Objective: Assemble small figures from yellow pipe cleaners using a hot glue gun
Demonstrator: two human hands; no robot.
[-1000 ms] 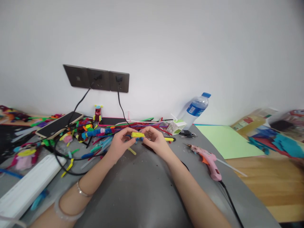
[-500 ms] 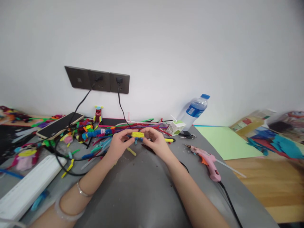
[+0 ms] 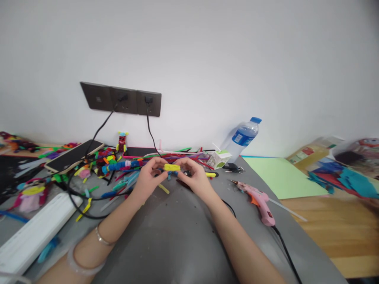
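Between my two hands is a small yellow block-like piece with blue bits under it, apparently made of pipe cleaners. My left hand pinches its left end, thumb below and fingers curled above. The right end is gripped the same way by my right hand. Both hands hover over the grey table. Below the left fingers lies a short yellow pipe-cleaner strip. A dark brown strip shows beneath the right thumb, and a yellow-and-black tool end pokes out beyond that hand.
On the right lies a pink glue gun with a cord. A water bottle, drink carton and keys stand near the wall. Leftward are a phone, black cables, a white power strip and pipe-cleaner figures.
Almost nothing differs. Both hands keep hold of the yellow and blue piece, with only slight finger shifts.
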